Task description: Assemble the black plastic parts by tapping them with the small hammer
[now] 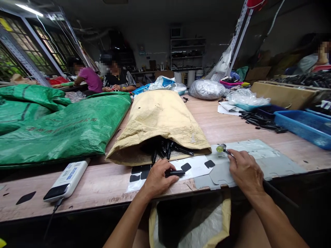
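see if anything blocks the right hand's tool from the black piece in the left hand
Nothing visible stands between the tool in the right hand and the black piece in the left hand; only the white sheet with black patches and the grey board lie flat below.

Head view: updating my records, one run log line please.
left hand: holds slim black cylindrical piece | right hand: holds yellow-tipped metal tool

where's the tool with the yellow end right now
In the head view, the tool is right of centre, held in the right hand, over the grey sheet just right of the tan sack.
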The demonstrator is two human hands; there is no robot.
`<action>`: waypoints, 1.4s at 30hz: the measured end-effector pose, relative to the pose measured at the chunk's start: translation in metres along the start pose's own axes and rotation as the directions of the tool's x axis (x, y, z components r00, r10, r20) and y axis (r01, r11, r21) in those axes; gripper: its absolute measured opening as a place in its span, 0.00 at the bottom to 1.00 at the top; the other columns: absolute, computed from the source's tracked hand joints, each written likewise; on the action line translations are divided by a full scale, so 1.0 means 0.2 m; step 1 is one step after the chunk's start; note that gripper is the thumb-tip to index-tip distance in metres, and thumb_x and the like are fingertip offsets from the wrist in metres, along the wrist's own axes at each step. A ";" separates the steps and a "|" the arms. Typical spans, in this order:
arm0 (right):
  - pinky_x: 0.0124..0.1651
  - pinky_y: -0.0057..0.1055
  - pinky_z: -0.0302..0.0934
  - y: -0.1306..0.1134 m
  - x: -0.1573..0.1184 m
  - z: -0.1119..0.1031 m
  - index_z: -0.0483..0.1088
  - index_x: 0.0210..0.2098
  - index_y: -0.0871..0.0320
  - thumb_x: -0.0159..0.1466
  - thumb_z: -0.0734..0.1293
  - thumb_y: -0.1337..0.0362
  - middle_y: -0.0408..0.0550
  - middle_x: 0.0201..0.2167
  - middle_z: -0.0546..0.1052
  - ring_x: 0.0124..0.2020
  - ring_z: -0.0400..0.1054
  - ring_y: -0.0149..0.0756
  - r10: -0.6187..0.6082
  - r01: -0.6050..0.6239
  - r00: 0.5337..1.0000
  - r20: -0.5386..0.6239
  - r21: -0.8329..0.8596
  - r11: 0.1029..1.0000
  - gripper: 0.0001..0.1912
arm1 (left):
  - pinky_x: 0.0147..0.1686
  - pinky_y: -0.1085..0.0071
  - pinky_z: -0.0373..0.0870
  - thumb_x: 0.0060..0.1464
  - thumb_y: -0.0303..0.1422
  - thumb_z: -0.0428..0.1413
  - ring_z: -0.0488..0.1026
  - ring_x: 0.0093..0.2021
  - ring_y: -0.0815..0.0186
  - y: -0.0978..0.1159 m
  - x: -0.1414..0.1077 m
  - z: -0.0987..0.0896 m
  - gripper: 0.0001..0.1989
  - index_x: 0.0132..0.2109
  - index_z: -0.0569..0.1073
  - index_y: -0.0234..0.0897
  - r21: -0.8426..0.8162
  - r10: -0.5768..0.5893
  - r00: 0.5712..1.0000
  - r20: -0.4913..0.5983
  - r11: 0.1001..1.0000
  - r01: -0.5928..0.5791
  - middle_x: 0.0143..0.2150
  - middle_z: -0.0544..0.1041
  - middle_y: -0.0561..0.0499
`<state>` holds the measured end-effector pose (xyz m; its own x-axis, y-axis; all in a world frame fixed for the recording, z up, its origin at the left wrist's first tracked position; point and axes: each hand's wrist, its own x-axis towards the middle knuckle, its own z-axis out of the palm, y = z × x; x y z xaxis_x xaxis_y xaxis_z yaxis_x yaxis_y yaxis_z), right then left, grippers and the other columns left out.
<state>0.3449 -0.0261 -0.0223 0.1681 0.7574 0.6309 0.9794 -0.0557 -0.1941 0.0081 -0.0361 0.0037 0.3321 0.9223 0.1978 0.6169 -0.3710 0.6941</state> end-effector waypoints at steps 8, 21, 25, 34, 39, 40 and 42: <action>0.51 0.31 0.66 -0.43 -0.08 -0.25 0.74 0.54 0.54 0.71 0.63 0.64 0.48 0.44 0.78 0.47 0.73 0.35 -0.252 0.126 0.965 0.078 0.703 0.700 0.14 | 0.43 0.67 0.62 0.47 0.30 0.67 0.69 0.42 0.61 0.00 0.00 0.00 0.08 0.37 0.79 0.41 0.003 -0.005 1.000 0.015 1.000 0.005 0.36 0.76 0.53; 0.42 0.31 0.67 -0.64 -0.23 -0.25 0.72 0.59 0.51 0.69 0.59 0.73 0.47 0.37 0.75 0.39 0.70 0.36 -0.467 0.321 0.871 0.152 0.542 0.776 0.22 | 0.41 0.67 0.61 0.49 0.34 0.68 0.68 0.41 0.62 -0.03 0.00 0.00 0.08 0.33 0.77 0.39 0.005 0.025 0.999 0.024 1.000 -0.026 0.35 0.75 0.53; 0.44 0.31 0.66 -0.62 -0.21 -0.27 0.72 0.59 0.51 0.71 0.59 0.71 0.48 0.37 0.75 0.40 0.70 0.36 -0.412 0.281 0.901 0.138 0.538 0.795 0.21 | 0.43 0.67 0.62 0.50 0.32 0.68 0.69 0.43 0.61 -0.02 0.00 0.00 0.06 0.36 0.79 0.40 -0.024 0.018 1.000 0.020 1.000 -0.018 0.37 0.77 0.53; 0.42 0.30 0.64 -0.57 -0.24 -0.28 0.74 0.57 0.51 0.71 0.59 0.69 0.46 0.37 0.76 0.39 0.71 0.36 -0.372 0.227 0.908 0.193 0.520 0.824 0.19 | 0.44 0.66 0.62 0.49 0.31 0.67 0.69 0.43 0.61 0.00 0.00 -0.01 0.07 0.36 0.78 0.39 -0.043 -0.008 1.000 0.030 0.999 0.009 0.37 0.76 0.53; 0.51 0.33 0.64 -0.40 -0.11 -0.26 0.75 0.53 0.52 0.71 0.63 0.63 0.47 0.42 0.78 0.45 0.72 0.38 -0.224 0.151 0.971 0.087 0.506 0.849 0.14 | 0.43 0.67 0.62 0.48 0.29 0.65 0.69 0.43 0.61 0.01 0.00 -0.02 0.09 0.37 0.76 0.40 -0.040 -0.028 0.999 0.044 0.999 0.030 0.38 0.75 0.54; 0.51 0.33 0.63 -0.35 -0.08 -0.24 0.76 0.50 0.53 0.70 0.64 0.62 0.47 0.41 0.78 0.45 0.72 0.38 -0.198 0.141 0.977 0.078 0.458 0.878 0.13 | 0.43 0.67 0.62 0.47 0.28 0.65 0.69 0.43 0.61 0.01 0.00 -0.02 0.09 0.38 0.76 0.40 -0.047 -0.033 0.998 0.046 0.998 0.035 0.38 0.75 0.54; 0.50 0.35 0.63 -0.24 -0.03 -0.19 0.78 0.47 0.54 0.69 0.64 0.61 0.48 0.39 0.78 0.44 0.71 0.40 -0.142 0.111 0.987 0.079 0.311 0.944 0.12 | 0.44 0.67 0.62 0.47 0.27 0.64 0.69 0.44 0.61 0.01 -0.01 -0.02 0.10 0.38 0.75 0.40 -0.055 -0.037 0.998 0.052 0.998 0.040 0.39 0.75 0.54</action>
<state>0.3016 -0.0529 0.0105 0.0181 0.8066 0.5909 0.9083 0.2338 -0.3469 0.0053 -0.0372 0.0078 0.3458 0.9284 0.1359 0.5891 -0.3276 0.7387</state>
